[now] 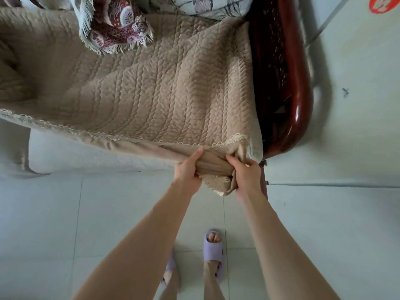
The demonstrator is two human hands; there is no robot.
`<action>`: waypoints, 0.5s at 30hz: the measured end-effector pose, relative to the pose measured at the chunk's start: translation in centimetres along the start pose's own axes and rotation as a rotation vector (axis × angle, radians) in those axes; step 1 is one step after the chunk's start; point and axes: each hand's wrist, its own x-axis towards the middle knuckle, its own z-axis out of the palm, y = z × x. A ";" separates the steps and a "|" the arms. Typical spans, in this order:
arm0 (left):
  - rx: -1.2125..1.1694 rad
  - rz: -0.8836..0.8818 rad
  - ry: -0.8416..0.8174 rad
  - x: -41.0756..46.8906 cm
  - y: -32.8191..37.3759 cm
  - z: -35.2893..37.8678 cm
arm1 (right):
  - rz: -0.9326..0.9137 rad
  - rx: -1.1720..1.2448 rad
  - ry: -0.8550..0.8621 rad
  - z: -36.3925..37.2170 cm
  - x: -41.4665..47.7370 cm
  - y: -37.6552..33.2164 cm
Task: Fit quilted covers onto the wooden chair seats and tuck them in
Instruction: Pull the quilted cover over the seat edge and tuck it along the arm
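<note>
Beige quilted cover (151, 83) lies spread over the seat of the dark red wooden chair (300, 118). Its plaited stitching runs in ridges toward me and its lace trim (86, 131) hangs along the front edge. On my feed both hands meet at the cover's front right corner, just beside the glossy side of the chair. My left hand (187, 169) grips a bunched fold of the fabric, thumb stretched up along the hem, the other fingers curled underneath. My right hand (246, 174) clutches the gathered corner, fingers closed round the cloth, and a bit of lace pokes out below, between the two hands. Toward the left the cover sits in soft rumpled waves. At the back of the seat rests a maroon patterned throw (116, 24) with a pale fringe, and to its right a pale cushion (212, 5) printed with line-drawn flowers. Below are pale floor tiles (65, 224) and my feet in lilac slippers (213, 250), the left one partly hidden behind my forearm
</note>
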 end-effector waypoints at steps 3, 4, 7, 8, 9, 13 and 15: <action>0.033 -0.012 0.045 -0.3 -1.3 0.0 | 0.068 -0.018 -0.027 -1.6 0.0 -0.6; 0.038 -0.005 0.071 -0.3 -1.8 -0.2 | 0.088 -0.015 -0.032 -1.9 0.0 -0.7; 0.034 0.026 0.180 -1.2 -3.1 -1.0 | 0.085 0.116 -0.040 -2.2 0.3 -0.3; 0.011 0.038 0.208 -1.4 -3.6 -1.2 | 0.096 0.192 -0.014 -2.4 0.2 -0.3; -0.022 0.052 0.217 -1.6 -3.9 -1.5 | 0.106 0.264 0.012 -2.8 0.3 -0.2; -0.018 0.080 0.212 -2.1 -4.9 -2.2 | 0.070 0.272 0.122 -6.2 1.1 -0.4; 0.051 0.052 0.206 -2.3 -5.8 -2.1 | 0.071 0.166 0.139 -8.1 2.0 -0.1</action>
